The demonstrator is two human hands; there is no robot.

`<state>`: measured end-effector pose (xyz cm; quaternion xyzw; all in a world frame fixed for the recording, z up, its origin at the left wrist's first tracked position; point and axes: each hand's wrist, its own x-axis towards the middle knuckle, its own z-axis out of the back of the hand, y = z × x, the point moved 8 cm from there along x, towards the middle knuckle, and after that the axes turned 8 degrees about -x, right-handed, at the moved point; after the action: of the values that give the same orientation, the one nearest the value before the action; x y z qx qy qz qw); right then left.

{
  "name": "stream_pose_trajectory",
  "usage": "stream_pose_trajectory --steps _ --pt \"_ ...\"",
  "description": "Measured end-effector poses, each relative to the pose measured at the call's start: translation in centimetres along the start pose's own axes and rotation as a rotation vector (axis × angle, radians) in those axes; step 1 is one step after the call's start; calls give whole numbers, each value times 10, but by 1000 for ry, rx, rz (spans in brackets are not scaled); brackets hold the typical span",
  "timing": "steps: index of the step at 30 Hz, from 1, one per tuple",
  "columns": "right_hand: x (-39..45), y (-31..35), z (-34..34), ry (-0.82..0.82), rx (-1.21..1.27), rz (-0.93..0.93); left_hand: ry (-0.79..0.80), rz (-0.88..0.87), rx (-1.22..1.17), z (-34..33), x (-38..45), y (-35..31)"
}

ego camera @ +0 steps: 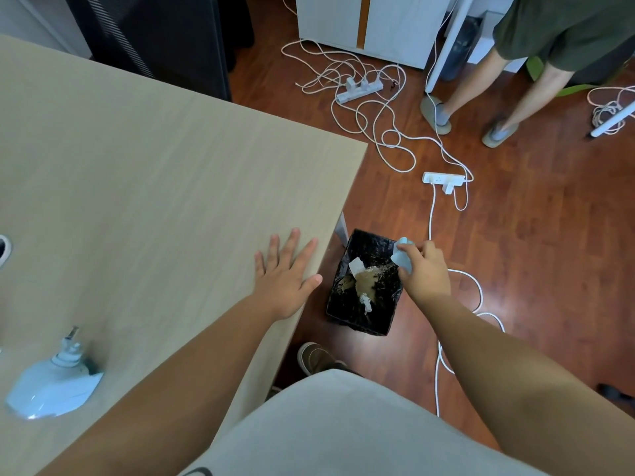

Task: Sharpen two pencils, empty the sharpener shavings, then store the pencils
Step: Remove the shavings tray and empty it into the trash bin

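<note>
Right hand [424, 271] is out over the floor, closed around a small light-blue tray [401, 257], the shavings drawer of the sharpener, held tilted above the right rim of the bin [347, 309]. Fingers wrap the tray; only its upper end and one side show.

Bin: black, rectangular, lined with a black bag, standing on the wood floor just beside the table's corner. Inside it: a tan heap of shavings [366, 281] in the middle, loose specks spread over the liner, a white paper scrap [355, 265] toward the far side, a crumpled white bit [366, 301] nearer the front.

Left hand [287, 271] lies flat on the table [165, 173] near its right edge, fingers spread wide, palm down, holding nothing.

Sharpener [51, 386]: light blue body on the table at lower left, well apart from both hands, with a grey crank part sticking up toward the top. Blurred, so details are hard to read. Cannot tell from here where its drawer slot is. No pencils visible.

Floor beyond the bin: white cables [374, 108] in loops, two power strips [443, 178]. Another person's legs [481, 87] stand at upper right. A brown shoe [314, 357] shows below the bin.
</note>
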<state>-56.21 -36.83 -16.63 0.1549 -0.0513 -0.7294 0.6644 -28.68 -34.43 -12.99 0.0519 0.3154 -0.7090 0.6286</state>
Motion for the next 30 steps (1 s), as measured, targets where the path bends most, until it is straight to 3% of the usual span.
stream_pose_trajectory --steps 11,15,30 --pt "-1 11 10 -94 -137 148 0 -2 -8 1 -1 0" --pt "-8 27 -1 -68 -230 349 -2 0 -21 0 -1 0" --pt "2 30 7 -120 -290 439 0 -6 -22 0 -1 0"
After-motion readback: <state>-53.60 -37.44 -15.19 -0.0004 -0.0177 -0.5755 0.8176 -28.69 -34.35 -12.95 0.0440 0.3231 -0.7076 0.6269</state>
